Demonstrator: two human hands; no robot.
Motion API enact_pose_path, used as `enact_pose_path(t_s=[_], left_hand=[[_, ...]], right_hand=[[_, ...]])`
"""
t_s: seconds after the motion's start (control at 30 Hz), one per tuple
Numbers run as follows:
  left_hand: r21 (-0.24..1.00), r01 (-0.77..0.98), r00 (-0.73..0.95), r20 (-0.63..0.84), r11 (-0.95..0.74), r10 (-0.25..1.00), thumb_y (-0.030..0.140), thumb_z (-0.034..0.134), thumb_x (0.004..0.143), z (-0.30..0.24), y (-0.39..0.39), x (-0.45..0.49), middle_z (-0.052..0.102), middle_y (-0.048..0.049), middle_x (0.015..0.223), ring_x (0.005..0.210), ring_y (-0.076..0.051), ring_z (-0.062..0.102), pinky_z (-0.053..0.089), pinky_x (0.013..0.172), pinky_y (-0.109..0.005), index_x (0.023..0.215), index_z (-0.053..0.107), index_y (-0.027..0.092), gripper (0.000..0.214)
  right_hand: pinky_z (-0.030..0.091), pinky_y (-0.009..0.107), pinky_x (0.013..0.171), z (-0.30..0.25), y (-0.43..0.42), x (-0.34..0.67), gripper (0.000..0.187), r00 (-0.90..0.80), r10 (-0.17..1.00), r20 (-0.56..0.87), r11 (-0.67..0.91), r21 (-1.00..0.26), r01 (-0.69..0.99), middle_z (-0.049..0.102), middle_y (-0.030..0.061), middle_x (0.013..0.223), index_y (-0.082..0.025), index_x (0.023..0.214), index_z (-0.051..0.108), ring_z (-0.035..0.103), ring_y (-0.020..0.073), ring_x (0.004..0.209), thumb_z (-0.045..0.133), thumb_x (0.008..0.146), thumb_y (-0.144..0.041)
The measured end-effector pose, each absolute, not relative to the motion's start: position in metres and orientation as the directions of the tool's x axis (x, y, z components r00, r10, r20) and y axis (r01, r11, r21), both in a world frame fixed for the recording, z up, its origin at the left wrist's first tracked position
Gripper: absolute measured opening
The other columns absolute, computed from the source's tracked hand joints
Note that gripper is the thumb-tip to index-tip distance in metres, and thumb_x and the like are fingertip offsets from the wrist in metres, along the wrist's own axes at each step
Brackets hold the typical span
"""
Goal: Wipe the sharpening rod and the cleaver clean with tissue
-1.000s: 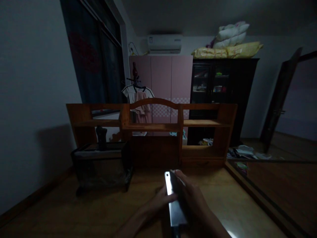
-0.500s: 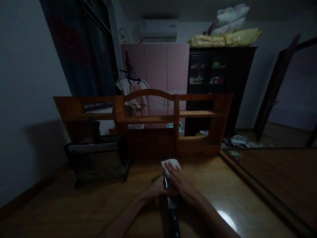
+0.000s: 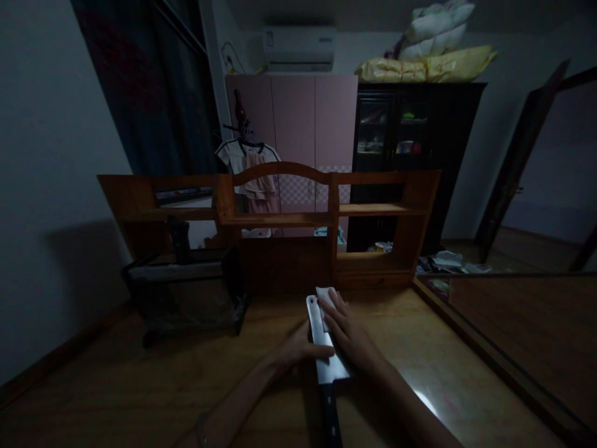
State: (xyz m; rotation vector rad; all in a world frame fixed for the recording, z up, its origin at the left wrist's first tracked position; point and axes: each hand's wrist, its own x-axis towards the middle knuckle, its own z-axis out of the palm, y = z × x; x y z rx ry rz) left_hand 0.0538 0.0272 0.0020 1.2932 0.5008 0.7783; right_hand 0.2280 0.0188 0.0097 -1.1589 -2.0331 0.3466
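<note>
A cleaver (image 3: 321,348) with a shiny blade and a dark handle lies lengthwise on the wooden desk (image 3: 186,386), handle toward me. My left hand (image 3: 296,350) grips the blade from the left, thumb across the steel. My right hand (image 3: 349,333) lies flat on the blade's right side, pressing a white cloth or tissue (image 3: 324,295) against its far end. The room is dim.
A wooden desk shelf (image 3: 280,218) stands across the back of the desk. A dark glass tank (image 3: 184,292) sits at the left. A glass panel edge (image 3: 489,354) borders the desk on the right. Wardrobes, hanging clothes and an open door lie beyond.
The blade has turned so its flat shiny face shows again. My right hand with the white cloth has slid along the blade. The view has shifted slightly.
</note>
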Motion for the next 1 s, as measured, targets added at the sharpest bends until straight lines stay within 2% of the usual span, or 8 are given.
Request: enact_pose_path(t_s=[0.13,0.23,0.3,0.4,0.53,0.67,0.87,1.0], left_hand=[[0.977,-0.183,0.644,0.039,0.105,0.764,0.018,0.079,0.062,0.002,0.025,0.051,0.058,-0.0121,0.121,0.105,-0.029,0.058,0.048,0.087,-0.041,0.133,0.039,0.020,0.082],[0.974,-0.191,0.644,0.033,0.119,0.764,0.017,0.079,0.062,0.001,0.024,0.051,0.059,-0.0126,0.119,0.103,-0.029,0.059,0.048,0.086,-0.041,0.130,0.042,0.019,0.078],[0.973,-0.197,0.637,0.034,0.119,0.770,0.016,0.079,0.062,0.001,0.023,0.051,0.060,-0.0133,0.118,0.102,-0.029,0.060,0.048,0.086,-0.041,0.131,0.043,0.019,0.078],[0.975,-0.195,0.624,0.042,0.104,0.780,0.016,0.080,0.061,0.003,0.022,0.051,0.060,-0.0133,0.117,0.103,-0.029,0.060,0.048,0.087,-0.041,0.130,0.044,0.018,0.078],[0.981,-0.174,0.632,0.044,0.087,0.774,0.017,0.080,0.060,0.006,0.022,0.051,0.061,-0.0122,0.116,0.104,-0.028,0.059,0.048,0.086,-0.039,0.128,0.046,0.018,0.076],[0.984,-0.157,0.628,0.036,0.081,0.777,0.020,0.080,0.060,0.005,0.022,0.052,0.061,-0.0123,0.115,0.102,-0.028,0.059,0.049,0.083,-0.037,0.127,0.046,0.017,0.076],[0.987,-0.137,0.632,0.021,0.084,0.775,0.020,0.081,0.060,0.006,0.023,0.051,0.061,-0.0137,0.115,0.101,-0.028,0.060,0.049,0.083,-0.038,0.129,0.044,0.016,0.078],[0.984,-0.159,0.639,0.039,0.082,0.768,0.019,0.080,0.060,0.006,0.023,0.051,0.061,-0.0131,0.115,0.101,-0.028,0.060,0.048,0.085,-0.038,0.131,0.043,0.017,0.081]], right_hand=[[0.019,0.039,0.114,0.008,0.021,0.229,0.047,-0.236,0.816,0.528,0.575,-0.699,0.424,0.024,-0.0028,0.151,-0.033,0.142,0.029,0.019,0.0167,0.139,0.034,0.096,-0.037],[0.024,0.041,0.111,0.006,0.023,0.230,0.047,-0.118,0.855,0.506,0.517,-0.809,0.280,0.036,0.0018,0.146,-0.028,0.138,0.039,0.031,0.0206,0.135,0.042,0.093,-0.040],[0.030,0.044,0.107,0.005,0.024,0.232,0.049,-0.042,0.902,0.431,0.432,-0.889,0.149,0.047,0.0062,0.139,-0.023,0.134,0.047,0.042,0.0253,0.129,0.049,0.088,-0.043],[0.044,0.044,0.094,0.002,0.026,0.236,0.054,-0.077,0.954,0.291,0.283,-0.954,-0.095,0.061,0.0105,0.122,-0.017,0.127,0.054,0.058,0.0294,0.109,0.060,0.081,-0.043],[0.052,0.037,0.071,-0.003,0.025,0.238,0.047,-0.161,0.979,0.126,0.071,-0.947,-0.314,0.070,0.0129,0.099,-0.013,0.116,0.061,0.068,0.0259,0.080,0.065,0.076,-0.038],[0.051,0.033,0.061,-0.007,0.022,0.239,0.041,-0.142,0.990,0.007,-0.038,-0.949,-0.312,0.071,0.0146,0.087,-0.009,0.099,0.067,0.067,0.0235,0.068,0.065,0.076,-0.043],[0.045,0.028,0.047,-0.006,0.024,0.242,0.046,-0.067,0.996,-0.061,-0.070,-0.990,-0.125,0.069,0.0120,0.069,-0.008,0.078,0.068,0.062,0.0199,0.054,0.066,0.071,-0.054],[0.046,0.029,0.050,-0.007,0.023,0.240,0.045,-0.113,0.993,-0.034,-0.060,-0.971,-0.234,0.069,0.0116,0.074,-0.009,0.086,0.068,0.063,0.0202,0.058,0.063,0.074,-0.053]])
